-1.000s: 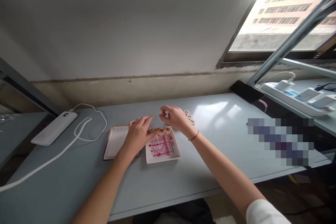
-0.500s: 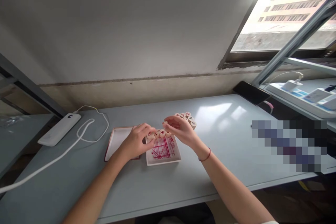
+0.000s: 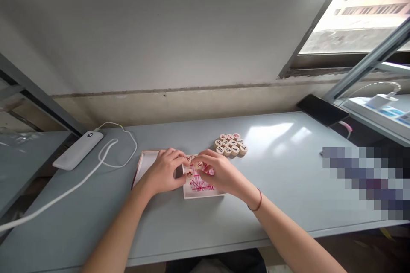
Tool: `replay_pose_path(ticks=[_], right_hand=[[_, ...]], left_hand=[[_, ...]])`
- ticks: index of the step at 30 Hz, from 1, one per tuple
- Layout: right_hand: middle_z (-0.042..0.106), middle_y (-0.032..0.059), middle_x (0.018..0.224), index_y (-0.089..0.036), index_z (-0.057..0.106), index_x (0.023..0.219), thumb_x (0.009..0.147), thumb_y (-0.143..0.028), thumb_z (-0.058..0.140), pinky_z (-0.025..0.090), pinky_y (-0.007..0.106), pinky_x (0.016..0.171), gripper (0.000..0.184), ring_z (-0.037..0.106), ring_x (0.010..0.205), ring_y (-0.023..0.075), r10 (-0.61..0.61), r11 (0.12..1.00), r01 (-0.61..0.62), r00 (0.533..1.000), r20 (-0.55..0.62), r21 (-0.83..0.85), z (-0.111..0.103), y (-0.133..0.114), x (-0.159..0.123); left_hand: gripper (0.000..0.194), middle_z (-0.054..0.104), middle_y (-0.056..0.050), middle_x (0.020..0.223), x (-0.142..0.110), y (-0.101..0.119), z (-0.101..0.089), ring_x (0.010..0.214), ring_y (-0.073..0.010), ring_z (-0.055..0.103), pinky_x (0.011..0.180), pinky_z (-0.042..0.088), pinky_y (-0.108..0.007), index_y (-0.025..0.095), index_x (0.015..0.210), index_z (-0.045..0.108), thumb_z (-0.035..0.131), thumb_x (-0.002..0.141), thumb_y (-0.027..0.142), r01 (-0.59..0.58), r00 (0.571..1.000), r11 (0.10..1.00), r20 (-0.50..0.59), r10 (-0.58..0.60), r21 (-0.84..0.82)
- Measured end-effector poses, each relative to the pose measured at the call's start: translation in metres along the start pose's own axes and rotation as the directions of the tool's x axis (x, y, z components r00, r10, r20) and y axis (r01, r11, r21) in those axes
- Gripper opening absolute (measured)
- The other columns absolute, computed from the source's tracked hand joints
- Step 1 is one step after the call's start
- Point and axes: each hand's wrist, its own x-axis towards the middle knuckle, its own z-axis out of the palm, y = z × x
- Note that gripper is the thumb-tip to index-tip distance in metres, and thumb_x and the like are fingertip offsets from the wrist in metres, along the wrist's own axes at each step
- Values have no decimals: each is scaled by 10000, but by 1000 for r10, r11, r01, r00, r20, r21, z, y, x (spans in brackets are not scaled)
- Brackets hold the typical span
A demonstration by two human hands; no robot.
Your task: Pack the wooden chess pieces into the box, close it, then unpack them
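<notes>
An open white box (image 3: pixel 205 196) with a red-lined sheet (image 3: pixel 201 184) in its bottom is in front of me. At its left side, my left hand (image 3: pixel 168 170) curls in, thumb and index finger at a round Chinese chess piece (image 3: pixel 189 174) with a red character. My right hand (image 3: pixel 221 172) reaches over the box from the right, pinching another piece (image 3: pixel 199 165) between thumb and fingers. More pieces lie along the box's far side, partly hidden by my fingers. Beyond my right hand, a cluster of several pieces (image 3: pixel 227 149) lies on the table, characters up.
The box lid (image 3: pixel 145 163) lies left of the box, partly under my left hand. A white power bank (image 3: pixel 77 150) with a cable (image 3: pixel 73 194) is farther left. A dark phone or tablet (image 3: pixel 322 110) and a power strip (image 3: pixel 381 106) are at the right, by a metal frame.
My right hand has moved down and left over the box, bringing a piece near my left hand. The camera view has shifted, and the table cluster is now uncovered.
</notes>
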Motion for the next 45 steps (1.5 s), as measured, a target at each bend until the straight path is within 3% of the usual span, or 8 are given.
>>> replay_pose_path(ticks=[10,16,23,26,29,33,38,45], right_hand=[[639,63,1044,-219,643,975,871,-214,567,429,235,611,129,625,779,151,-46,924,83,993,107,-374,25,1,-4],[683,46,955,-235,572,1136,884,-222,544,341,237,544,255,625,706,158,-7,888,71,990,139,-454,25,0,-3],[676,56,852,-191,601,972,883,-197,523,292,229,534,119,600,658,145,48,872,23,990,132,-489,31,-5,3],[672,43,884,-204,612,942,848,-249,581,344,217,570,108,604,711,146,20,931,24,993,116,-365,21,-4,4],[671,32,911,-213,633,927,863,-296,550,389,217,620,133,600,726,131,80,953,-82,997,-22,-291,-4,7,14],[667,61,1050,-209,648,1031,871,-318,493,404,244,659,248,616,817,169,356,800,-422,906,-228,-427,-44,36,42],[682,86,1027,-215,670,1056,816,-323,544,406,257,615,292,629,858,218,569,638,-522,815,-110,-566,-64,64,66],[704,86,932,-211,714,941,756,-328,627,419,256,600,235,640,789,208,566,653,-483,823,-47,-583,-64,71,69]], left_hand=[[413,626,-41,1232,-1,-11,9,1124,-250,496,909,384,-408,217,1202,564,464,802,189,99,995,994,5,-99,39],[412,653,-39,1198,-1,-11,13,1124,-254,500,931,371,-421,222,1204,575,475,805,195,115,993,993,3,-115,38],[400,659,-34,1177,0,-10,12,1114,-255,508,906,376,-421,233,1178,590,477,797,183,128,992,991,12,-129,40],[407,664,-36,1165,0,-10,13,1110,-255,513,903,377,-421,235,1174,592,466,792,180,131,991,991,10,-131,40],[410,665,-41,1163,0,-11,15,1105,-257,520,898,377,-425,230,1174,591,468,786,187,123,992,991,2,-123,48],[403,664,-47,1163,0,-13,17,1092,-263,523,897,380,-430,224,1169,597,472,787,206,117,993,992,-12,-117,55],[371,670,-49,1153,0,-13,18,1097,-260,518,925,371,-436,232,1162,605,456,822,253,115,993,991,-39,-113,69],[344,671,-54,1146,2,-14,20,1080,-267,529,898,390,-442,232,1146,610,463,838,276,113,993,992,-50,-110,65]])
